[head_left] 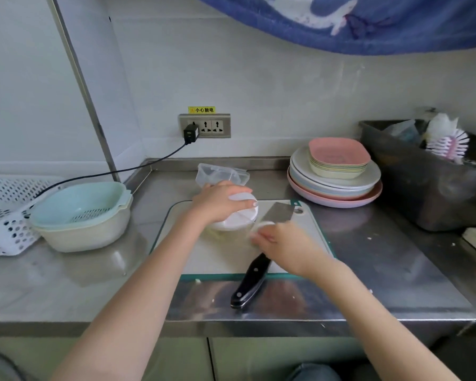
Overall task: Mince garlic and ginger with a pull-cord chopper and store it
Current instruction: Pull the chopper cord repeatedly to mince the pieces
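**Hands working a pull-cord chopper on a cutting board**

A steel desk [66, 284] runs along a white wall. At its centre lies a pale cutting board [217, 257] with a green edge, giving the work a flat base. To the left sits a mint colander bowl [80, 213]; to the right, a stack of pastel plates [336, 174] is set well apart from the work.

On the board's far side stands the chopper [237, 218], a clear cup with a white lid. The left hand [217, 202] presses down on the lid, fingers curled over its top, probably to hold it steady against the pull. The right hand [283, 243], just beside the chopper, is blurred; its fingers appear closed around the white ring handle [263, 225] of the cord, seemingly mid-pull.

A cleaver [275, 213] lies on the board under the right hand, its black handle overhanging the near edge. Behind the chopper waits a clear storage container [220, 173], likely for the mince. What is inside the cup cannot be made out.
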### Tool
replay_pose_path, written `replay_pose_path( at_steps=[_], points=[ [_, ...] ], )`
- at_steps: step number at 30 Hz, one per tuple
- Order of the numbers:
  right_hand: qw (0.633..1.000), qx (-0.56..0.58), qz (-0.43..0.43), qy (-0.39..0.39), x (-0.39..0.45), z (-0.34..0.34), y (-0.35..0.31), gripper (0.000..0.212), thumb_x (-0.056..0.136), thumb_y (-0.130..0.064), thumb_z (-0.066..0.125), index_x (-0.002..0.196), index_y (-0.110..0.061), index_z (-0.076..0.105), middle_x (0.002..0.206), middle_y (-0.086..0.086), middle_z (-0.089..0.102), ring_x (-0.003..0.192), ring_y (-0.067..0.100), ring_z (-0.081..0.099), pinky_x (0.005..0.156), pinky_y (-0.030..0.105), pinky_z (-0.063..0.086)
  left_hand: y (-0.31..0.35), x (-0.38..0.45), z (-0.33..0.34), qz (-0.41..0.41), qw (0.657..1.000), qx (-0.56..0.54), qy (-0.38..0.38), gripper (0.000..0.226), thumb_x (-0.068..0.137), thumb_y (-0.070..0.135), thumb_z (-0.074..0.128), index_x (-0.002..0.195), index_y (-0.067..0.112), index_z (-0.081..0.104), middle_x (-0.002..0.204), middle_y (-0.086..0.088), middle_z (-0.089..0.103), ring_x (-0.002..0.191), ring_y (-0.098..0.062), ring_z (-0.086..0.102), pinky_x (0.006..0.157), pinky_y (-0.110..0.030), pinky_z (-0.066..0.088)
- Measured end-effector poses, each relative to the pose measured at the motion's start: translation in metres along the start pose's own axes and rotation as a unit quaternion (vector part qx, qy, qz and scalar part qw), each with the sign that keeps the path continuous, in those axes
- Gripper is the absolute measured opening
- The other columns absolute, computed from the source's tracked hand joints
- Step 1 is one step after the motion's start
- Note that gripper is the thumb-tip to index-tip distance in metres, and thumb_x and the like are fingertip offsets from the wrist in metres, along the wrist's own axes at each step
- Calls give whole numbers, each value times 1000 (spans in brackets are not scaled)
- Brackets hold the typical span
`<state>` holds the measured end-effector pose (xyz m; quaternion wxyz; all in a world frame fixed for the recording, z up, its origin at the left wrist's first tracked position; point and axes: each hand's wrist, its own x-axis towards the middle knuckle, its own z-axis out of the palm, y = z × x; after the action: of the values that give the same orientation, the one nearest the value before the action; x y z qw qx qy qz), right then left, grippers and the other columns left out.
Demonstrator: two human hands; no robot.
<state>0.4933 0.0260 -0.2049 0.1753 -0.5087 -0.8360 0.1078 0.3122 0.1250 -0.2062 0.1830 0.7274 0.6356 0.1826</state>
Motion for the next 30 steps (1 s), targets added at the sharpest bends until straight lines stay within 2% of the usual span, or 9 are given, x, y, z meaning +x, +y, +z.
replay_pose_path(
  at_steps=[2,4,7,10,16,19,24,28,30],
  points=[
    [998,1,63,7,-27,-11,21,53,96,-49,39,55,-16,39,55,0,46,59,18,46,60,34,40,-3,0,1,3,1000,0,2,63,62,85,50,120,62,51,147,15,40,136,-26,29,110,-48,29],
    [994,-29,102,27,-34,-18,30,51,96,-52,35,63,-16,46,65,0,56,66,21,54,65,32,44,-4,0,2,8,1000,-3,9,64,60,87,48,119,63,51,146,16,41,135,-26,31,109,-49,30],
    [998,-17,33,46,2,-2,5,42,98,-47,36,71,-17,47,78,-2,60,78,26,56,70,32,42,2,-5,7,16,1000,16,15,68,55,90,42,117,64,51,145,18,42,133,-23,35,108,-47,32],
    [998,-31,-28,46,22,19,-21,42,98,-42,39,62,-21,33,74,-1,49,71,24,42,67,31,29,4,-9,3,12,1000,18,14,69,55,88,43,118,63,51,144,19,43,133,-23,36,108,-46,34],
    [993,28,96,60,-35,-5,19,52,95,-49,41,53,-18,36,48,0,41,52,15,37,53,30,35,-2,-10,2,16,1000,-5,22,57,67,80,55,120,58,54,144,18,43,133,-21,35,107,-43,34],
    [990,73,62,99,0,2,1,52,95,-45,45,47,-26,44,43,-1,40,50,14,36,52,31,30,7,-14,6,18,999,-18,29,72,52,87,46,117,58,56,142,18,45,131,-20,39,108,-41,34],
    [996,66,7,60,-14,8,-5,58,92,-61,31,51,-19,37,46,-1,38,49,14,36,52,30,30,1,-14,5,24,999,-25,19,72,47,91,47,114,65,54,142,22,45,134,-17,37,109,-44,34],
    [979,107,120,125,-53,-1,20,66,78,-72,21,51,-14,33,44,0,31,47,14,25,50,30,27,1,-16,6,30,999,-37,21,68,47,90,50,111,67,54,140,25,46,133,-15,38,108,-45,35],
    [978,134,88,136,-22,2,8,71,87,-68,24,51,-9,39,46,3,40,50,20,38,55,35,38,5,-17,6,32,999,-32,20,69,48,89,48,112,65,55,140,23,47,133,-16,38,109,-45,34]
  ],
)
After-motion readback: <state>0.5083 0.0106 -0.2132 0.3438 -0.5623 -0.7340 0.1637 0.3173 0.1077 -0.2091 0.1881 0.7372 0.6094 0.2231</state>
